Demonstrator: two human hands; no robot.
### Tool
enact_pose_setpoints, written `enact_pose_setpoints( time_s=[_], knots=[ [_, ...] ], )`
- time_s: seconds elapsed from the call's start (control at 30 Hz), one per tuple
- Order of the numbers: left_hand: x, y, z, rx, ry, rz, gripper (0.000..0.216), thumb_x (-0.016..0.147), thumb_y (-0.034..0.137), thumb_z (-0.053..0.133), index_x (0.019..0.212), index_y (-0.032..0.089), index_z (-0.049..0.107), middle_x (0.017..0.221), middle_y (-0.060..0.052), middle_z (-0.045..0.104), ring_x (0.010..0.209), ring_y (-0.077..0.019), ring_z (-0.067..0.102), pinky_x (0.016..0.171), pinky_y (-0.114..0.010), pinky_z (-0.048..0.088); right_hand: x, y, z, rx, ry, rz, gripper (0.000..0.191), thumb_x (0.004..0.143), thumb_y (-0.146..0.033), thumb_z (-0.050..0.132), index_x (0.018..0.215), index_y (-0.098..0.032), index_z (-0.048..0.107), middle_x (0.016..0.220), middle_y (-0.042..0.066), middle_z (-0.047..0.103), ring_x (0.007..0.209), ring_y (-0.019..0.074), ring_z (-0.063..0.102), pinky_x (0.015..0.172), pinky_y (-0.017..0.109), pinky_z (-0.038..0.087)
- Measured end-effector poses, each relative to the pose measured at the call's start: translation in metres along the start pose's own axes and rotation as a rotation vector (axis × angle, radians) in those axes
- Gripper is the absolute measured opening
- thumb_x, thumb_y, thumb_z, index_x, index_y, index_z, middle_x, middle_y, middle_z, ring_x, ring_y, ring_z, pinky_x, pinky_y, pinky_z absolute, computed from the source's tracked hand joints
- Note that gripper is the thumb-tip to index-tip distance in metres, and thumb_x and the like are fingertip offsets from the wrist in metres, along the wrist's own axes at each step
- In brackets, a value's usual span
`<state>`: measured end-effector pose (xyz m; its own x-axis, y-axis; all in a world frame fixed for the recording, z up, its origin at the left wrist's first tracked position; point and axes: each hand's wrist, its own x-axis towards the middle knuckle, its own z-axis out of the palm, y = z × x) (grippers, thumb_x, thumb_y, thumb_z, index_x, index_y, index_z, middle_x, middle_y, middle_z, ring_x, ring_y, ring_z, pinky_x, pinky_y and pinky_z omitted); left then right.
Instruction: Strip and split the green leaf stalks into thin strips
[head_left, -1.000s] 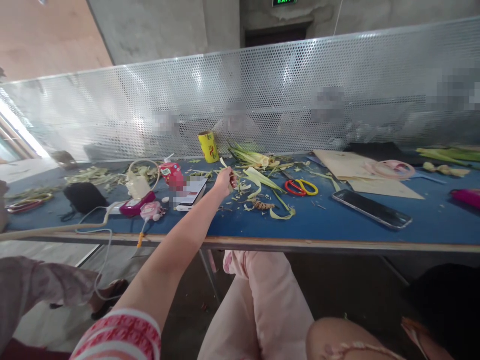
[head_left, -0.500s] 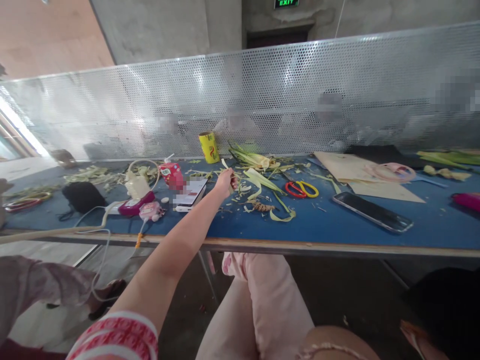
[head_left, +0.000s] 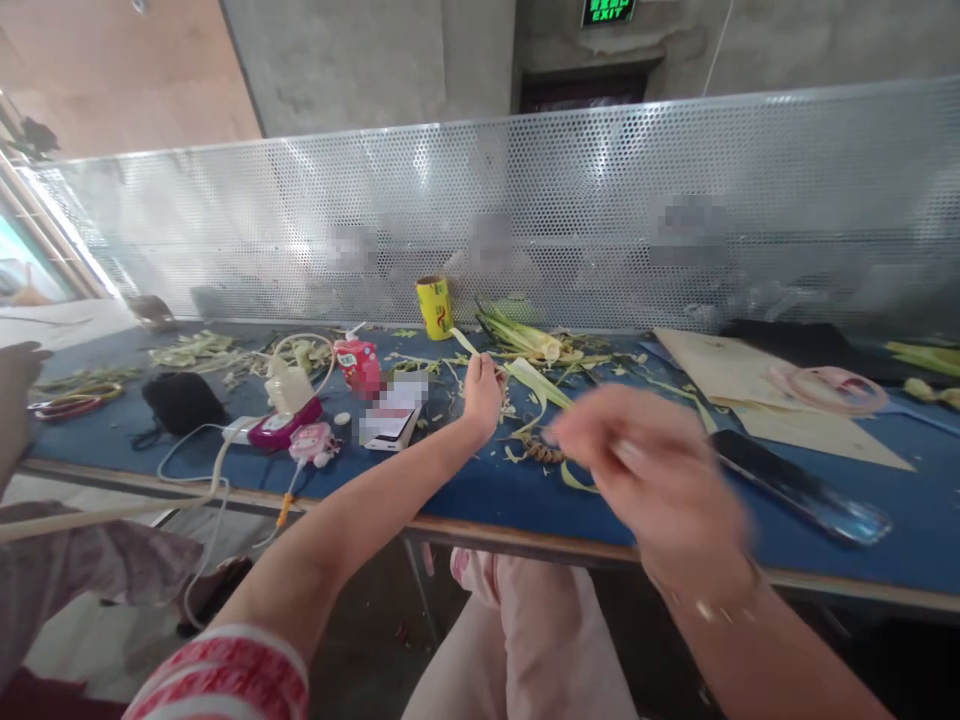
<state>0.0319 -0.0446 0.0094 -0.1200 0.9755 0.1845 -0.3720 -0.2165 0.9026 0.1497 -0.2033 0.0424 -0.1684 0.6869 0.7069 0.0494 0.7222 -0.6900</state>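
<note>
My left hand [head_left: 482, 391] reaches out over the blue table [head_left: 480, 488] and is closed on a pale green leaf strip [head_left: 466, 343] that sticks up and back from its fingers. My right hand [head_left: 651, 478] is raised in front of me, nearer the camera, smeared by motion; its fingers point left toward the left hand and I cannot tell if it holds anything. It covers the scissors and part of a dark phone [head_left: 802, 490]. Cut leaf strips [head_left: 534, 382] and a small braided piece [head_left: 541, 450] lie just right of the left hand.
A yellow can [head_left: 436, 306], a red drink carton [head_left: 360, 364], a white card [head_left: 396, 421], pink gadgets with white cables [head_left: 285, 425] and a black pouch [head_left: 182, 401] lie left. Beige sheets [head_left: 739, 375] and a pink ring [head_left: 828, 387] lie right. A perforated metal screen [head_left: 600, 200] backs the table. Another person's hand [head_left: 19, 385] shows at far left.
My right hand has come up into view from below and now covers the scissors. The left hand stays closed on the leaf strip. The camera has moved closer to the table.
</note>
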Motion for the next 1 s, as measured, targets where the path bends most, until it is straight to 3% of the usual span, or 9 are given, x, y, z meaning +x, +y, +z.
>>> enact_pose_setpoints(
  time_s=[0.1,0.17,0.33,0.53,0.7,0.77,0.83,0.9,1.0],
  knots=[
    [-0.006,0.003,0.007,0.025,-0.012,0.027,0.029,0.093,0.034,0.046,0.071,0.02,0.035,0.057,0.007,0.035,0.048,-0.0044,0.034,0.048,-0.019,0.027,0.063,0.055,-0.005,-0.309,-0.054,0.145,0.025,0.084,-0.028,0.048,0.062,-0.019,0.054,0.048,-0.004,0.038,0.046,0.0093,0.034,0.049,0.027,0.025],
    [-0.003,0.003,0.006,0.044,-0.039,0.018,0.031,0.092,0.042,0.047,0.072,0.02,0.036,0.055,0.008,0.033,0.045,-0.0047,0.03,0.045,-0.02,0.024,0.081,0.095,-0.009,-0.467,-0.109,0.229,0.037,0.088,-0.035,0.046,0.054,-0.019,0.046,0.047,-0.003,0.038,0.049,0.0101,0.035,0.052,0.029,0.026],
    [0.006,-0.008,-0.012,0.041,-0.189,-0.08,0.037,0.086,0.054,0.052,0.075,0.021,0.036,0.051,0.01,0.03,0.039,-0.0039,0.024,0.04,-0.019,0.017,0.081,0.151,-0.003,-0.254,-0.087,0.187,0.029,0.086,-0.038,0.048,0.066,-0.02,0.054,0.07,0.003,0.056,0.072,0.0166,0.051,0.07,0.032,0.039],
    [-0.005,-0.012,-0.02,0.026,-0.346,-0.162,0.046,0.075,0.062,0.059,0.079,0.02,0.04,0.05,0.011,0.032,0.036,-0.0025,0.023,0.037,-0.017,0.016,0.064,0.168,0.007,0.201,0.012,0.364,0.032,0.08,-0.05,0.059,0.1,-0.026,0.066,0.094,0.004,0.065,0.089,0.0201,0.059,0.086,0.037,0.046],
    [-0.014,-0.008,-0.022,0.043,-0.44,-0.229,0.043,0.077,0.058,0.058,0.094,0.02,0.047,0.063,0.007,0.048,0.037,-0.0019,0.026,0.036,-0.016,0.018,0.056,0.171,0.005,0.305,0.098,0.428,0.033,0.082,-0.047,0.06,0.108,-0.027,0.064,0.087,0.002,0.065,0.074,0.0167,0.057,0.076,0.035,0.048],
    [-0.014,-0.003,-0.02,0.121,-0.467,-0.221,0.038,0.08,0.056,0.056,0.082,0.02,0.045,0.063,0.006,0.049,0.039,-0.003,0.03,0.038,-0.018,0.026,0.056,0.164,0.006,0.356,0.167,0.473,0.035,0.077,-0.048,0.065,0.104,-0.026,0.064,0.087,0.003,0.066,0.075,0.0177,0.059,0.071,0.034,0.049],
    [-0.015,0.009,-0.015,0.322,-0.511,-0.123,0.033,0.086,0.051,0.047,0.076,0.019,0.047,0.056,0.004,0.046,0.043,-0.0068,0.039,0.045,-0.022,0.037,0.057,0.154,0.01,0.479,0.222,0.581,0.035,0.073,-0.05,0.068,0.098,-0.026,0.064,0.081,0.001,0.065,0.07,0.0168,0.059,0.064,0.031,0.049],
    [-0.021,0.027,-0.013,0.589,-0.527,0.089,0.026,0.087,0.04,0.047,0.072,0.019,0.053,0.062,-0.002,0.056,0.057,-0.0121,0.053,0.059,-0.028,0.047,0.058,0.146,0.013,0.598,0.285,0.677,0.034,0.068,-0.05,0.073,0.088,-0.025,0.063,0.073,-0.001,0.062,0.064,0.0149,0.058,0.057,0.028,0.048],
    [-0.059,0.05,-0.029,0.96,-0.608,0.391,0.014,0.084,0.032,0.054,0.08,0.023,0.064,0.082,-0.007,0.068,0.082,-0.0201,0.063,0.082,-0.038,0.05,0.06,0.14,0.015,0.671,0.399,0.746,0.035,0.06,-0.048,0.079,0.079,-0.024,0.062,0.069,-0.003,0.06,0.063,0.0128,0.057,0.054,0.024,0.047]
  ],
)
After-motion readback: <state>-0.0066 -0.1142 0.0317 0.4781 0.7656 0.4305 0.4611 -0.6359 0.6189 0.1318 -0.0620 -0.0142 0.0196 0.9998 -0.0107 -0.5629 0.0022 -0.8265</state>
